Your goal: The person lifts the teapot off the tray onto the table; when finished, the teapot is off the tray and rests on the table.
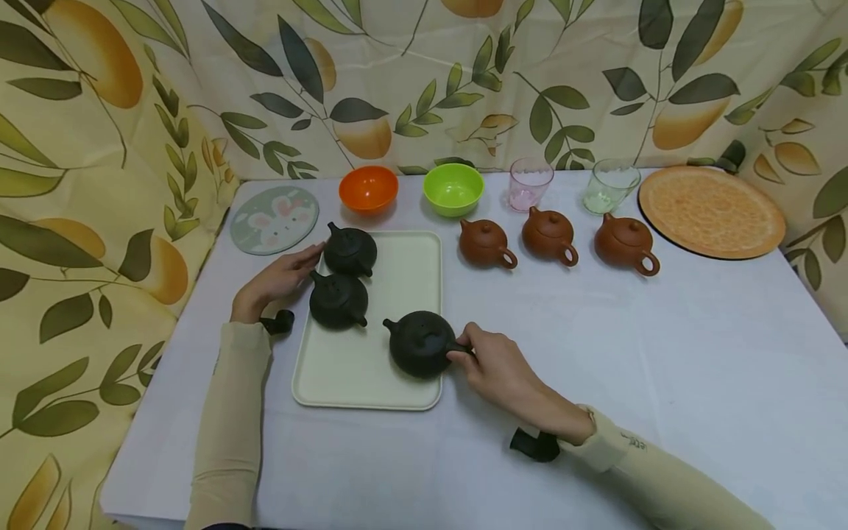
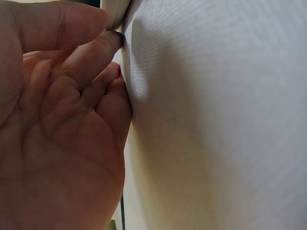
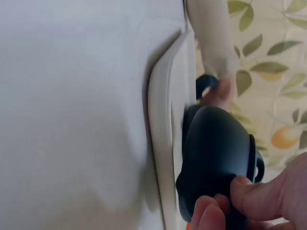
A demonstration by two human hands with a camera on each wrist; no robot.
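Observation:
My right hand (image 1: 500, 368) pinches the handle of a black teapot (image 1: 421, 344), whose spout points left over the right part of a cream tray (image 1: 358, 375). In the right wrist view, thumb and fingers meet on the handle of this dark teapot (image 3: 218, 148), close over the tray's edge (image 3: 163, 110). Two more black teapots, one behind (image 1: 350, 250) and one in front (image 1: 338, 301), stand along the tray's left side. My left hand (image 1: 281, 278) lies beside them at the tray's left edge, fingers extended, its palm (image 2: 62, 129) side-on to the cloth in the left wrist view.
Three brown teapots (image 1: 483, 243) stand in a row right of the tray. Behind are an orange bowl (image 1: 368, 190), a green bowl (image 1: 453, 190), a pink glass (image 1: 530, 184) and a clear greenish glass (image 1: 609, 186). A rabbit-print mat (image 1: 274, 221) lies left, a round tan board (image 1: 712, 212) right.

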